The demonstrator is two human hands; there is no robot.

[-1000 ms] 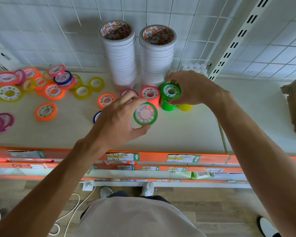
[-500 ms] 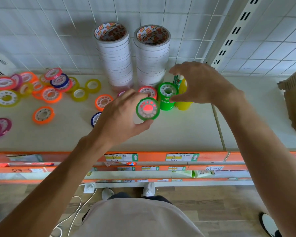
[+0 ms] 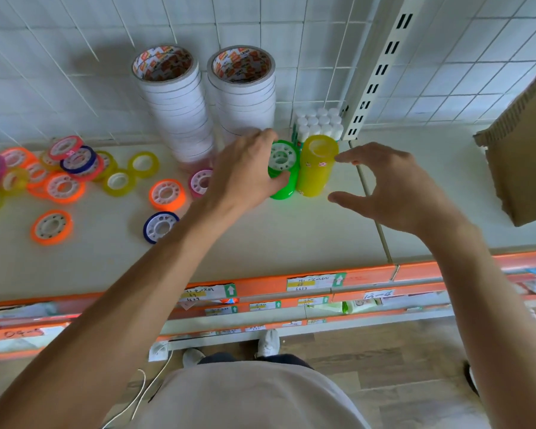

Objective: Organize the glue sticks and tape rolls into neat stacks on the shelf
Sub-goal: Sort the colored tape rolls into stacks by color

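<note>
Green plastic tape rolls sit in a short stack (image 3: 281,171) near the shelf's (image 3: 291,236) back edge, touching the yellow tape stack (image 3: 317,165) on its right. Left hand (image 3: 245,171) wraps the green stack, thumb on its front side, top roll seated. Right hand (image 3: 393,187) hovers just right of the yellow stack, fingers spread wide, holding nothing. Step in hand, I'd say: squaring up the green stack. Next move likely calls for letting go without tipping it, then fetching a loose roll, e.g. the orange one (image 3: 167,195), from mid-shelf.
</note>
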